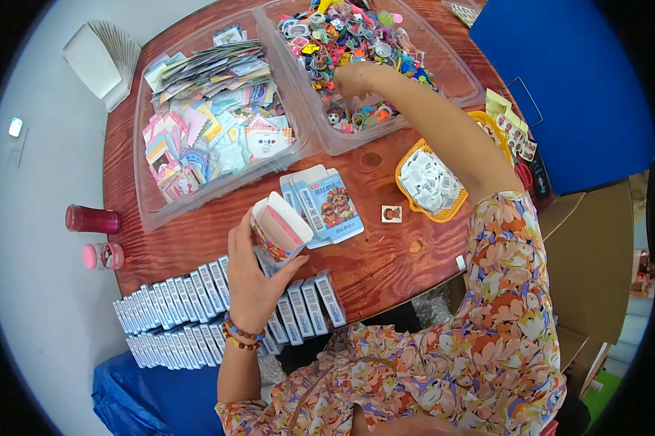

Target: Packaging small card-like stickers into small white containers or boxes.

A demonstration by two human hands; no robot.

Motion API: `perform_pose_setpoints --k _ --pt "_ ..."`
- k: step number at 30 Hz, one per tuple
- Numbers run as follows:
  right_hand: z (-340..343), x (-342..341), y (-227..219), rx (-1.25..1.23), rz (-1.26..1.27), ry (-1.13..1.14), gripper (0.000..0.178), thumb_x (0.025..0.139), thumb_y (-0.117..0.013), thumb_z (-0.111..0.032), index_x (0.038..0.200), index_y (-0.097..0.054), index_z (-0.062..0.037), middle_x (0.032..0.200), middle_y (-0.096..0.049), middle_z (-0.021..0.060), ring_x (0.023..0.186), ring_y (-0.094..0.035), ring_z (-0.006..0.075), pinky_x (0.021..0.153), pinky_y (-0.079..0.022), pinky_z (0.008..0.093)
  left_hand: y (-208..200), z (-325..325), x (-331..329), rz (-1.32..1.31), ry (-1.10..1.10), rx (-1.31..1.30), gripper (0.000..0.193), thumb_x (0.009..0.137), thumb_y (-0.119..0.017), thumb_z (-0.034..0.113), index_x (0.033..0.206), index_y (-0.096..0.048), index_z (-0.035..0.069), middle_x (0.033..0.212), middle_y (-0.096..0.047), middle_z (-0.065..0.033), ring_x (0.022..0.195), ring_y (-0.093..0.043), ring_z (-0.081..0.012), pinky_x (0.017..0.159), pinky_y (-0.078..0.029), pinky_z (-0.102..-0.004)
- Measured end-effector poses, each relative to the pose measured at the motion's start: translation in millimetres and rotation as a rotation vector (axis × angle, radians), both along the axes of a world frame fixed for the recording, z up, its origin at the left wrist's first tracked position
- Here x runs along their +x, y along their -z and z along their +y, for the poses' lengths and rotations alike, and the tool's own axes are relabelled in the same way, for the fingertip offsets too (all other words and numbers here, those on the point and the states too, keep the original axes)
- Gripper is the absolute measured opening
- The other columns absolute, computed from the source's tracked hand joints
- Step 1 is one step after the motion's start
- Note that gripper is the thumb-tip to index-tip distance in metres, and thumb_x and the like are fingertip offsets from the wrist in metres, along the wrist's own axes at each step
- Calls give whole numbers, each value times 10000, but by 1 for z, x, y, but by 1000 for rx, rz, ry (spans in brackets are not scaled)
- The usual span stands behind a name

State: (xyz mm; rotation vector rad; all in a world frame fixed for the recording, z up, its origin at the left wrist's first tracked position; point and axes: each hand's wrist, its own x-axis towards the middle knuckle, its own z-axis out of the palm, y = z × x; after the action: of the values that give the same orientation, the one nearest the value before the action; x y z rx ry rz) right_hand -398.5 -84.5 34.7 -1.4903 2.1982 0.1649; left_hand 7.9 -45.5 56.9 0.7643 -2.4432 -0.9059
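My left hand (249,280) is closed around a small open carton (278,227), tilted with its open top up and a pink-edged piece showing inside. Just right of it, flattened light-blue boxes (336,211) with printed cartoon figures lie on the table. My right hand (354,80) reaches into a clear plastic bin (455,109) heaped with small colourful toys (375,47). Its fingers point down at the heap and are mostly hidden, so what they hold, if anything, does not show.
Another clear bin (147,207) holds paper cards and packets. A yellow basket (444,216) contains small white packets; a picture card (391,214) lies beside it. Rows of filled-out boxes (211,287) line the near edge. A red jar (93,219) and pink-lidded jar (103,256) stand left.
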Motion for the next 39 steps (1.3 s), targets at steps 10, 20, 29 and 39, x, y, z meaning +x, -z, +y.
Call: perform_pose_setpoints --k 10,20,29,39 --pt "-4 -29 51 -93 244 -97 319 745 -755 -168 1020 -729 -9 1007 -722 221 946 -717 332 803 -572 434 0 -10 0 -36 8 2 926 673 -902 209 1430 -413 -1 1232 -547 -173 1109 -572 -333 936 -484 -407" --pt "17 -12 7 206 9 3 195 764 -664 -89 931 -705 2 796 -716 127 680 -717 240 548 -552 389 4 -19 1 -99 14 35 953 664 -911 226 1434 -400 -8 1242 -543 -184 1128 -567 -345 947 -480 -415" --pt "21 -22 16 111 -173 18 188 748 -658 -94 881 -665 39 781 -680 119 649 -698 231 561 -559 366 7 -17 0 -68 3 53 942 662 -910 227 1429 -413 -2 1242 -548 -185 1125 -571 -347 956 -477 -421" --pt "68 58 -72 -415 -655 88 133 859 -660 -164 834 -642 -35 653 -560 -12 520 -564 72 490 -485 239 19 -12 -13 -70 -17 -132 870 670 -878 240 1393 -447 20 1129 -564 -188 1054 -577 -382 888 -492 -451"
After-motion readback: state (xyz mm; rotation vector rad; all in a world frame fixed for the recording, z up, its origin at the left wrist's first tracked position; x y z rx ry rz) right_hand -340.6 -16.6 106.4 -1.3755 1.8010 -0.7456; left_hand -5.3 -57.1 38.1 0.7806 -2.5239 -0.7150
